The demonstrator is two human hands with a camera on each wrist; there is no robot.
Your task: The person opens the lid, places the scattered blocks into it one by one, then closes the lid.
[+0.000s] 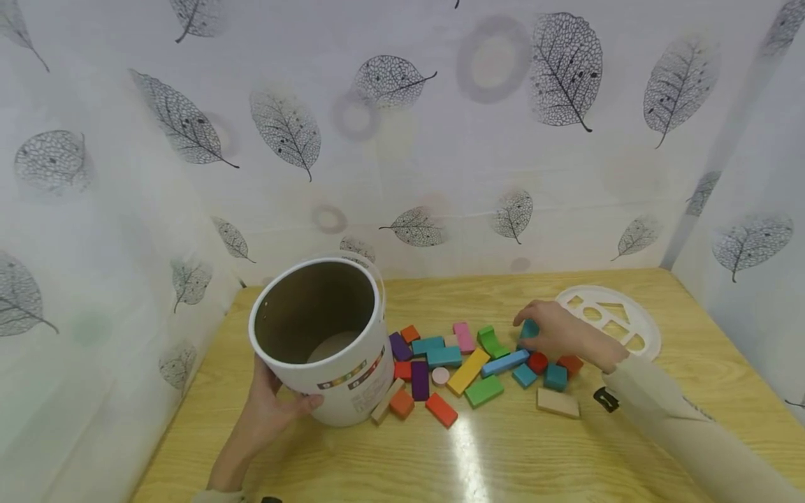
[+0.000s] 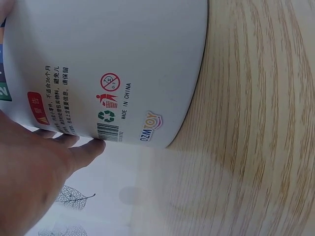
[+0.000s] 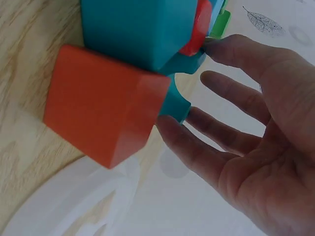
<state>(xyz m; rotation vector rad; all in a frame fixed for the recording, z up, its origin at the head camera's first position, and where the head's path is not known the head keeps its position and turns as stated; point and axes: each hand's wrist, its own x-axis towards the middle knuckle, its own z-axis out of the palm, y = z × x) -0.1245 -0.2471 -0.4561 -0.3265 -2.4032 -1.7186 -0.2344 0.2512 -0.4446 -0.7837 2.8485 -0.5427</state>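
A white cylindrical bucket (image 1: 352, 381) with a dark inside stands at the left of the table. My left hand (image 1: 267, 405) grips its lower left side, thumb at the front and fingers behind. In the left wrist view, those fingers (image 2: 83, 152) lie by the barcode on the printed wall. At the right end of the scattered blocks, my right hand (image 1: 556, 332) pinches a teal arched block (image 3: 175, 101) between thumb and fingers. An orange block (image 3: 98, 103) and a teal cube (image 3: 128, 32) sit close before it in the right wrist view, with a red block partly hidden behind.
Several coloured wooden blocks lie between bucket and right hand, including a yellow one (image 1: 468, 372) and a purple one (image 1: 420, 381). A white oval board with shaped cut-outs (image 1: 650, 328) lies at the back right. Leaf-patterned cloth (image 1: 440, 161) hangs behind the table.
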